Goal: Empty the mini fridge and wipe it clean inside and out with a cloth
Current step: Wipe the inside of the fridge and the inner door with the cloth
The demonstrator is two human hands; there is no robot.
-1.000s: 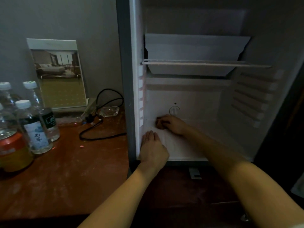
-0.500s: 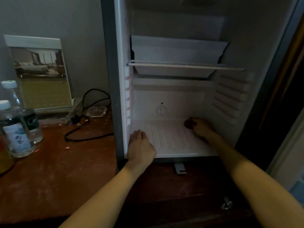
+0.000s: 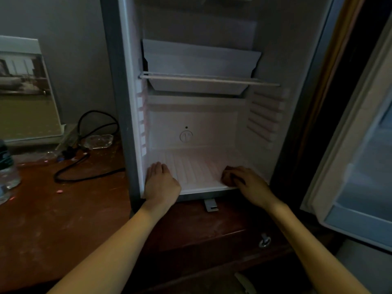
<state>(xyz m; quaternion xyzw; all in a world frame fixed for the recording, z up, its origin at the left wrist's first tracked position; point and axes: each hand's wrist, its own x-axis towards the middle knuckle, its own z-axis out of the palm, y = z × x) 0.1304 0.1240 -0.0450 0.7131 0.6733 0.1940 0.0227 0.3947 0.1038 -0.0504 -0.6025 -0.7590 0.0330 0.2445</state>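
Open fridge [image 3: 197, 122] standing on the table [image 3: 53, 219]. Flat on its floor at front left, fingers straight: left hand [image 3: 162, 184]. At front right, right hand [image 3: 250, 185], seemingly curled over a dark cloth [image 3: 226, 178] pressed to that floor.

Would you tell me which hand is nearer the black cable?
Left. The left hand rests on the fridge floor right of the black cable; the right hand grips a cloth farther right.
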